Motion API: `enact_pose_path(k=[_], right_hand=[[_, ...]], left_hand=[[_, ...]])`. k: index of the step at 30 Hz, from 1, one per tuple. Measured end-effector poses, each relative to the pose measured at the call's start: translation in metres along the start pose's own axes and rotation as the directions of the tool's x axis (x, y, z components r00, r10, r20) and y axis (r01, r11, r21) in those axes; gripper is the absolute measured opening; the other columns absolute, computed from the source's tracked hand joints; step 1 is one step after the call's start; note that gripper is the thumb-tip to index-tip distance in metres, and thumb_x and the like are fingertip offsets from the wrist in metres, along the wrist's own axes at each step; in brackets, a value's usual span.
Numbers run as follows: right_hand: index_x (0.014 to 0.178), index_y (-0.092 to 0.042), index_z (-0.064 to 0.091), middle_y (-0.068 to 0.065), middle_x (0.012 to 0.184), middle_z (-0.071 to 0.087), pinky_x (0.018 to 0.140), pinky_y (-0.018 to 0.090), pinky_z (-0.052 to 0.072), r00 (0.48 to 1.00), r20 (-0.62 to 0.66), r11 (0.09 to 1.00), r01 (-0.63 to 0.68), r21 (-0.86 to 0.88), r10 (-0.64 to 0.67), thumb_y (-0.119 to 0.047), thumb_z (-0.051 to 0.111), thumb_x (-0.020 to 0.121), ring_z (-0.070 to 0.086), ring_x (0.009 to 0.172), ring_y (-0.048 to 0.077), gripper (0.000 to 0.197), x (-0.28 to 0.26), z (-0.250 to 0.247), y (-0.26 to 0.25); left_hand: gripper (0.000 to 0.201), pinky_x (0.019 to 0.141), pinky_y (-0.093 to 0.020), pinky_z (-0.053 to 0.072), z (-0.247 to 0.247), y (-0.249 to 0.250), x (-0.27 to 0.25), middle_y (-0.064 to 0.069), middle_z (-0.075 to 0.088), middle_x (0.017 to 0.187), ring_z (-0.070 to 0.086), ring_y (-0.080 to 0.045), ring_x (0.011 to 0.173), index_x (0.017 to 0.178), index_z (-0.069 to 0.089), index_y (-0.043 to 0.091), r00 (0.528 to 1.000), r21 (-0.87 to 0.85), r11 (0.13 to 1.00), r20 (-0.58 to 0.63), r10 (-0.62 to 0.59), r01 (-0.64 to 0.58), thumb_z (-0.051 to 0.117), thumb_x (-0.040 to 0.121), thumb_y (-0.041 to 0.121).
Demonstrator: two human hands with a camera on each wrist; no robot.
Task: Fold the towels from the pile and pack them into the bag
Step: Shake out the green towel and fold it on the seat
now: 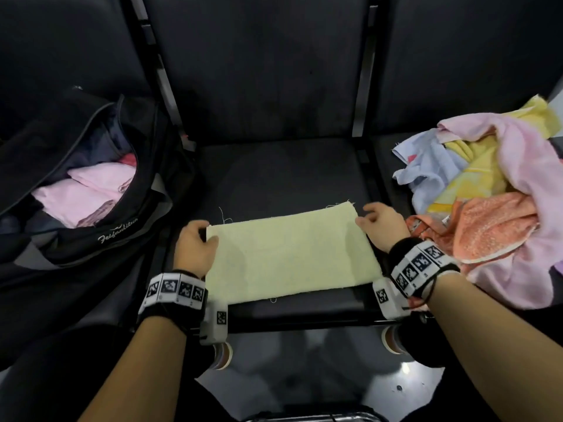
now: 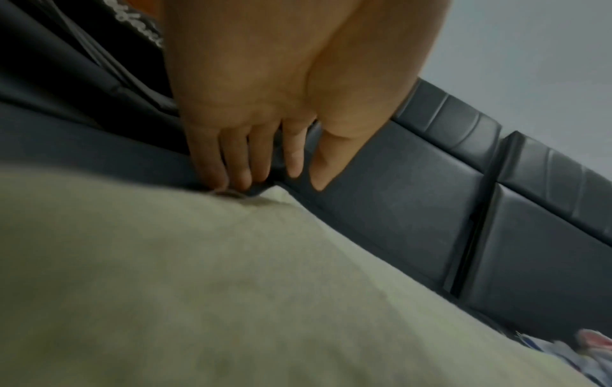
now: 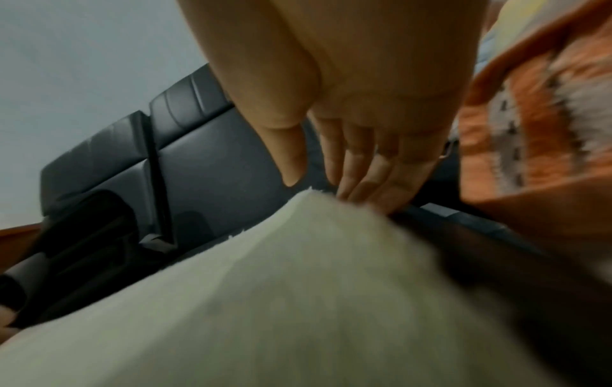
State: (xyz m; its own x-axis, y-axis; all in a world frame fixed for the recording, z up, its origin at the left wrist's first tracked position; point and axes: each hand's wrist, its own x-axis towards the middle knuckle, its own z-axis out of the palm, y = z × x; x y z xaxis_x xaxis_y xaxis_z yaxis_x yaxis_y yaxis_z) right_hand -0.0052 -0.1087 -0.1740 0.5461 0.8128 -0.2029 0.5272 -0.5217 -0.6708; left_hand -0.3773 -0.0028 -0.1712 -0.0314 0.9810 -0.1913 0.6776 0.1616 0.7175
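Note:
A pale yellow towel [image 1: 289,254] [image 2: 198,288] [image 3: 298,288] lies flat as a folded rectangle on the middle dark seat [image 1: 274,166]. My left hand [image 1: 196,242] [image 2: 265,146] is at its far left corner, with straight fingers touching the edge and the thumb apart. My right hand [image 1: 380,222] [image 3: 357,157] is at the far right corner, its fingers straight against the edge. The open black bag [image 1: 76,239] stands on the left seat with folded pink towels [image 1: 88,190] inside. The loose towel pile [image 1: 487,178] lies on the right seat.
An orange towel [image 1: 493,229] [image 3: 529,131] from the pile lies right beside my right wrist. Dark dividers [image 1: 362,95] run between the seat backs. The seat's front edge [image 1: 304,318] is just below the towel, with shiny floor [image 1: 304,376] underneath.

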Motion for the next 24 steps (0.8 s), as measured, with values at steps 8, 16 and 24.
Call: enact_pose_path(k=[8, 16, 24], right_hand=[[0.087, -0.012, 0.066, -0.003, 0.071, 0.060, 0.063, 0.029, 0.040, 0.997, 0.071, 0.998, -0.018, -0.054, 0.022, -0.026, 0.070, 0.086, 0.058, 0.073, 0.021, 0.015, -0.033, 0.010, 0.008], [0.064, -0.008, 0.058, 0.004, 0.063, 0.060, 0.053, 0.023, 0.044, 0.986, 0.062, 0.922, -0.167, 0.350, 0.156, -0.003, 0.073, 0.082, 0.059, 0.057, 0.014, 0.024, -0.050, -0.025, 0.011], [0.084, -0.006, 0.069, 0.004, 0.067, 0.069, 0.043, 0.017, 0.045, 0.961, 0.228, 0.744, -0.264, 0.614, 0.153, 0.001, 0.062, 0.087, 0.064, 0.051, 0.010, 0.011, -0.075, -0.052, -0.028]], left_hand=[[0.020, 0.079, -0.028, 0.040, 0.000, -0.010, -0.040, -0.013, 0.055, 0.117, 0.055, -0.024, 0.090, 0.102, 0.070, 0.022, 0.996, 0.189, 0.982, 0.091, -0.025, 0.007, 0.059, 0.088, 0.011], [0.025, 0.086, -0.024, 0.037, 0.000, -0.009, -0.055, -0.006, 0.053, 0.117, 0.054, -0.018, 0.099, 0.109, 0.073, 0.019, 0.981, 0.192, 0.979, 0.192, 0.033, -0.070, 0.058, 0.091, 0.010], [0.027, 0.101, -0.035, 0.043, 0.013, 0.007, -0.064, -0.004, 0.050, 0.117, 0.051, -0.027, 0.113, 0.112, 0.072, 0.027, 0.985, 0.217, 0.969, 0.155, 0.082, -0.115, 0.061, 0.088, 0.017]])
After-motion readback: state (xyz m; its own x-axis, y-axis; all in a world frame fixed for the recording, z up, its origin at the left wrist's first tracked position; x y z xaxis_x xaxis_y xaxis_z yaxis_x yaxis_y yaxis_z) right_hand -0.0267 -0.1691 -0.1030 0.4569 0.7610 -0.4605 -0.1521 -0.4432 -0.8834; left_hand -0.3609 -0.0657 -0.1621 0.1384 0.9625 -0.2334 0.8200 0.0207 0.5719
